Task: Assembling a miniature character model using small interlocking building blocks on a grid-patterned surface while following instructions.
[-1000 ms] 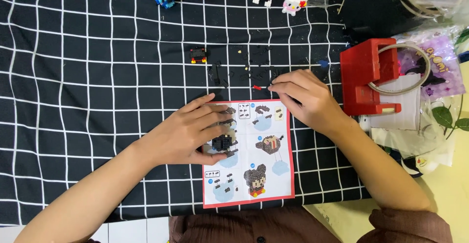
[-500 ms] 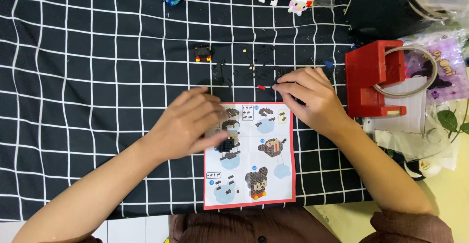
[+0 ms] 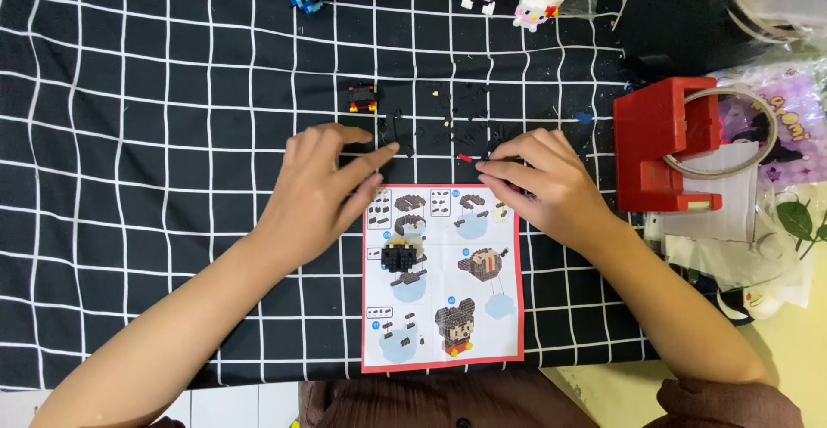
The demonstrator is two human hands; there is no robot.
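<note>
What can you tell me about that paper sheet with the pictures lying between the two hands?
The instruction sheet is a white paper leaflet with a red border, lying flat on the black grid-patterned cloth near the table's front edge. It shows step drawings of small dark block pieces and a finished big-eared figure. A small, dark, partly built block piece sits on it. The left hand overlaps its upper left corner; the right hand rests at its upper right corner.

A single head-worn camera looks almost straight down from above the person's lap onto the bench (image 3: pixel 129 135), near enough that forearms fill the lower frame. The far edge lies at the top, the person's body along the bottom.
</note>
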